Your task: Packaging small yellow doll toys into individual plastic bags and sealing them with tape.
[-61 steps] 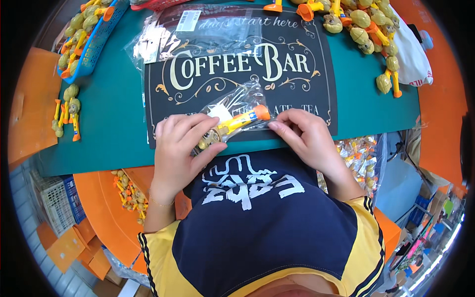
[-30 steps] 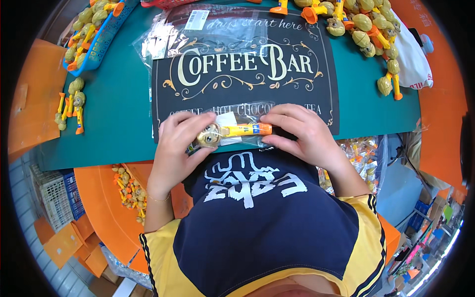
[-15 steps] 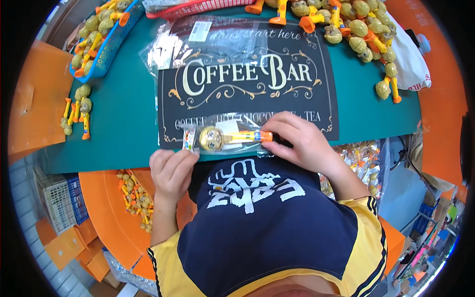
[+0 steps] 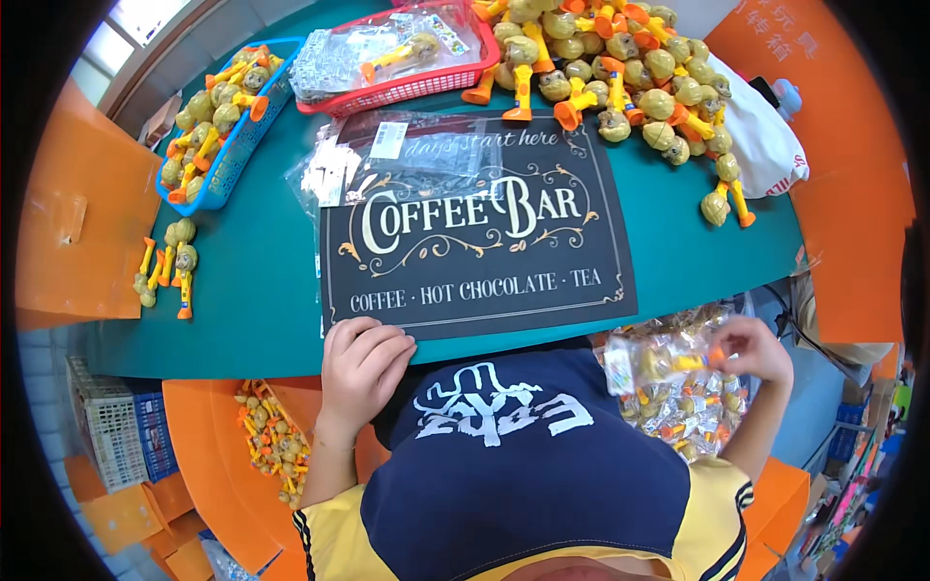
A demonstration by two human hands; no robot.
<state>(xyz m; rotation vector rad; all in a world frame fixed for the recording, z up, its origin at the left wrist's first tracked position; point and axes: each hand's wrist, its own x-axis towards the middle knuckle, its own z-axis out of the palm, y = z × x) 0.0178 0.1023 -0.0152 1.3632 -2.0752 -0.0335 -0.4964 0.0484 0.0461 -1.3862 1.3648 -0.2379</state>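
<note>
**A:** What are the fingers doing?

**B:** The right hand (image 4: 754, 351) is closed in a pinch on one end of a small bagged toy (image 4: 659, 361), a yellow-headed figure with an orange stem sealed in a clear packet. It holds it out past the right end of the table, in the air, above a heap of packed toys (image 4: 678, 412) in the same clear wrapping down below.

**A:** And the left?

**B:** The left hand (image 4: 363, 373) lies palm down with its fingers loosely curled on the near edge of the table, its fingertips touching the lower left corner of the black placemat (image 4: 475, 242) with white lettering. It grips nothing.

**A:** What lies around the mat?

**B:** The mat sits on a teal table (image 4: 262, 290). At its upper left corner a stack of empty clear bags (image 4: 387, 155) overlaps it. Beyond that stands a red basket (image 4: 407, 87) with packed toys in it, and to the left a blue basket (image 4: 218, 126) full of loose yellow and orange toys. A few more loose toys (image 4: 165, 266) lie near the table's left end.

**A:** And on the right side?

**B:** A big pile of unwrapped toys (image 4: 620, 68) spreads across the far right of the table, next to a white bag (image 4: 765, 145). Under the table on the left sits an orange bin (image 4: 208, 445) with more of the toys in it.
</note>
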